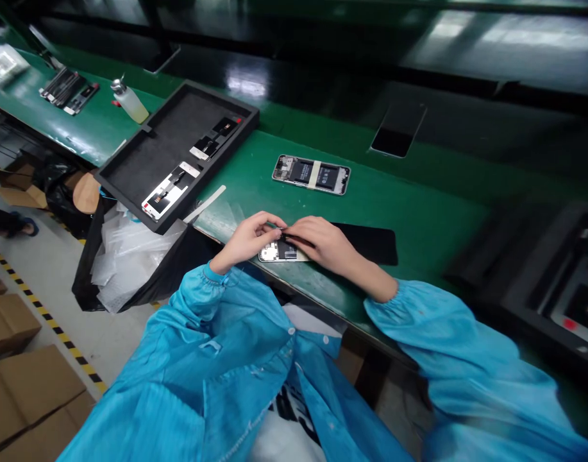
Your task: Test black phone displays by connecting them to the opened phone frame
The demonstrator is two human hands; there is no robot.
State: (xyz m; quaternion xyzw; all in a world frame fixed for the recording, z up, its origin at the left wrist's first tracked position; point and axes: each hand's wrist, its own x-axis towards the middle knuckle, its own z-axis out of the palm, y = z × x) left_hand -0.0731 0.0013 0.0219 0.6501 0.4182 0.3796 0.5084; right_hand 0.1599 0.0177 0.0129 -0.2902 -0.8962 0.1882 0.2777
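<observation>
An opened smartphone body (269,251) lies on the green bench near its front edge, its circuit board and part of the battery showing. My left hand (249,239) is over its left end, thumb and fingers pinched together. From the other side my right hand (325,242) covers the phone's middle, and its closed fingertips meet those of the left. Whatever is between the fingertips is hidden. Partly beneath my right hand lies a flat black panel (373,244). Farther back rests a second opened phone (311,174) with a pale tape strip across its battery.
A black foam tray (130,151) at the left holds several phone screen parts. Behind it stands a bottle (130,102) of yellowish liquid. A white strip (204,204) lies beside the tray. A dark bin bag (86,282) with plastic sleeves hangs below; another tray (538,289) stands right, blurred.
</observation>
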